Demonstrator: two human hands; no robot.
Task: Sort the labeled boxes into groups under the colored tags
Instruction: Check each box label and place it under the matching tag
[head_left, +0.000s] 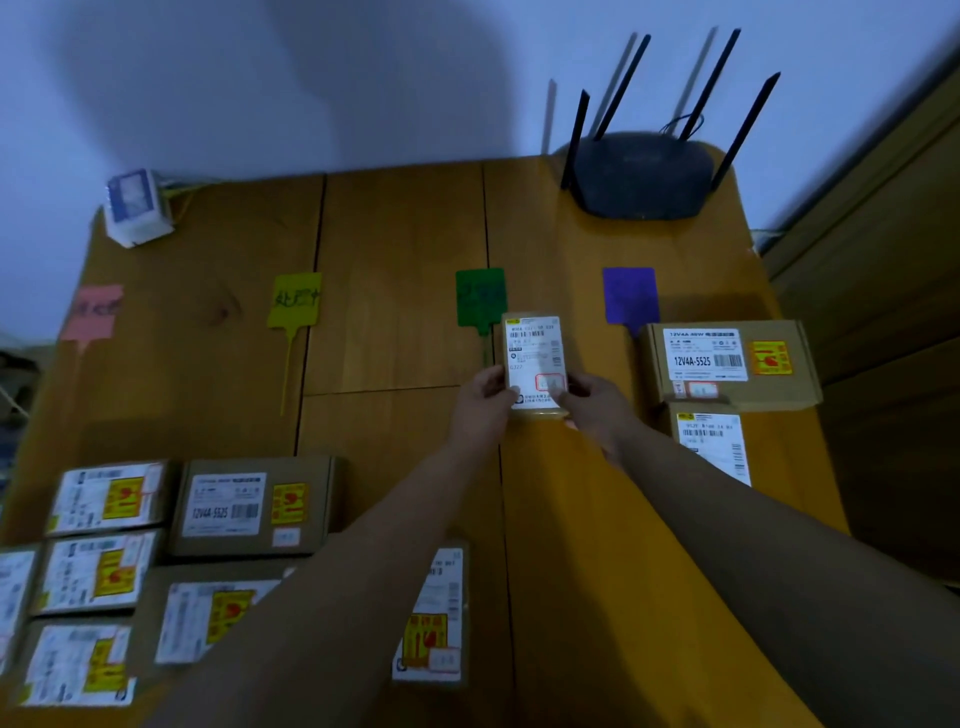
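A small labeled box (534, 353) is held at its near end by both hands, just right of and below the green tag (480, 296). My left hand (480, 408) grips its left corner, my right hand (592, 402) its right corner. Across the table lie a pink tag (93, 312), a yellow tag (294, 300) and a purple tag (629, 294). Two boxes sit under the purple tag: a wide one (727, 364) and a smaller one (711, 441) partly behind my right arm. Several labeled boxes (249, 506) are stacked at the near left.
A black router (644, 176) with antennas stands at the back right of the wooden table (395, 332). A small white and blue device (136, 208) sits at the back left corner. One more box (434, 618) lies between my arms. A wooden cabinet (893, 270) borders the right side.
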